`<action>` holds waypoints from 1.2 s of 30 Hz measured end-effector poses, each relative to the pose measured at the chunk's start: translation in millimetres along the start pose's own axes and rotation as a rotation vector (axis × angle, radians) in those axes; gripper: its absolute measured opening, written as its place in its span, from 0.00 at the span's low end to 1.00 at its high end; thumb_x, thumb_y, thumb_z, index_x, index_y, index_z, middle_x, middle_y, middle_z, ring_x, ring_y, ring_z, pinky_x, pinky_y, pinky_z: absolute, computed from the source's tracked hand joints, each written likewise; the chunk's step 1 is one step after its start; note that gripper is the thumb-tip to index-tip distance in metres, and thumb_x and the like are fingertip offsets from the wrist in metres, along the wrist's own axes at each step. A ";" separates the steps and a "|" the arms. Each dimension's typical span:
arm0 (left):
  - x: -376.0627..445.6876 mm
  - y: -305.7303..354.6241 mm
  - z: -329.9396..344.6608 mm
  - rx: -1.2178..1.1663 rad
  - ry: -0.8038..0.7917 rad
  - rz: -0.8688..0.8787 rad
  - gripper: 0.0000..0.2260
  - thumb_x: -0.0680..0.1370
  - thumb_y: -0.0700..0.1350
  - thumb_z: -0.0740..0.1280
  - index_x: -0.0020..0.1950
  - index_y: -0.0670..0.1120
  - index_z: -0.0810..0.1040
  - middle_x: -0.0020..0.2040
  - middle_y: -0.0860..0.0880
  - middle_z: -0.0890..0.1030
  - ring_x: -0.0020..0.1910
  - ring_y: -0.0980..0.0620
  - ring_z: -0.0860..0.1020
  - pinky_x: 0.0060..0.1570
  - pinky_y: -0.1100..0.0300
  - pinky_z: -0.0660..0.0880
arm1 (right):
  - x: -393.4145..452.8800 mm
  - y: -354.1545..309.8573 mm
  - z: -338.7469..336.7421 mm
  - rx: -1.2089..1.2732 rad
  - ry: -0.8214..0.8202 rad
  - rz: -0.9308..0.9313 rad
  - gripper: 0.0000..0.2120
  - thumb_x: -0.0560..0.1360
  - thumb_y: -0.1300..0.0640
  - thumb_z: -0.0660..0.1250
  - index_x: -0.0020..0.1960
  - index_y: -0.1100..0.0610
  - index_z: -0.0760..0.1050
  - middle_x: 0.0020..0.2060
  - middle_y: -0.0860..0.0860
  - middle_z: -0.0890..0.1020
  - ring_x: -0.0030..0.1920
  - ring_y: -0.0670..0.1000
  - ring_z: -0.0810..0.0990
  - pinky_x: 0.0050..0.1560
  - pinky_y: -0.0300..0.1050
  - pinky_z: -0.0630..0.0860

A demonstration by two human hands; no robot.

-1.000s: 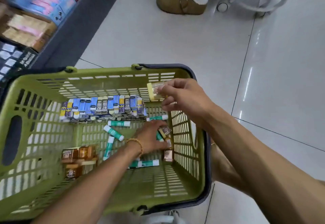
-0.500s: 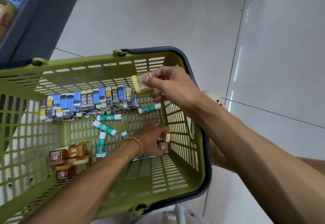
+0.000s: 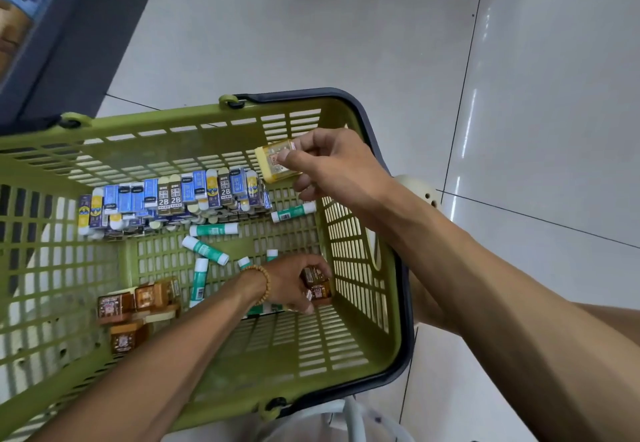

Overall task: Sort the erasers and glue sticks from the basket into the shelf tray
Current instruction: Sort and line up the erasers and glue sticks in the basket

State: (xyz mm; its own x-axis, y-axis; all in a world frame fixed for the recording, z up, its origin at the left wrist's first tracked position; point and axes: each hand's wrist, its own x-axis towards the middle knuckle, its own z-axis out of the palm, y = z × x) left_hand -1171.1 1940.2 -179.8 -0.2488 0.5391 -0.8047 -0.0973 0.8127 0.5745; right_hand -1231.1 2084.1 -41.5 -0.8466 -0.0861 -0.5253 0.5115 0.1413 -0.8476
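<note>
- The fingers (image 3: 289,159) of the right hand (image 3: 332,164) pinch a yellow eraser (image 3: 277,161) by its broad faces, thumb on the printed side, and hold it in the air above the far right corner of the basket (image 3: 194,131).
- The left hand (image 3: 292,285) is down on the basket floor by the right wall, its fingers curled round a small clump of brown erasers (image 3: 317,285); how many it has I cannot tell, since the hand hides part of them.
- The erasers look like small, light, stiff blocks in glossy wrap. I judge that the wrap could slide under a loose pinch, so a hold across the wide flat faces, as the right hand has it, seems safest; a squeeze should do them no harm.
- More brown erasers (image 3: 138,303) lie in a loose group near the left wall of the basket. They sit flat, so taking them by the short sides would call for lifting an edge first.
- The glue sticks (image 3: 204,251) lie scattered on their sides across the middle of the basket floor, green tubes with white caps; one lies near the far right corner. Being round and smooth, they will likely roll, and the mid-barrel is the better place to take hold, not the cap, which might pull off.
- A dense row of blue and white boxed erasers (image 3: 173,199) leans along the far wall.
- The basket stands on a pale tiled floor (image 3: 311,43); a dark shelf (image 3: 52,43) edge shows at the upper left, its tray not clearly seen.
</note>
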 end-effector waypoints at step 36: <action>-142.8 -34.5 -25.8 -0.547 0.414 -0.064 0.20 0.67 0.42 0.79 0.51 0.61 0.78 0.49 0.44 0.84 0.34 0.51 0.79 0.32 0.57 0.78 | 24.5 19.3 47.0 -0.076 -0.117 0.167 0.07 0.78 0.59 0.68 0.51 0.64 0.80 0.47 0.62 0.85 0.34 0.48 0.78 0.37 0.45 0.78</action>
State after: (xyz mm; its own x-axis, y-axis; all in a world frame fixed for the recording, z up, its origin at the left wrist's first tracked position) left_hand -1157.1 1829.4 -80.9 -0.5632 0.2770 -0.7785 -0.5696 0.5524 0.6086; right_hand -1235.1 2038.4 -74.3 -0.7259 -0.1688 -0.6668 0.6268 0.2369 -0.7423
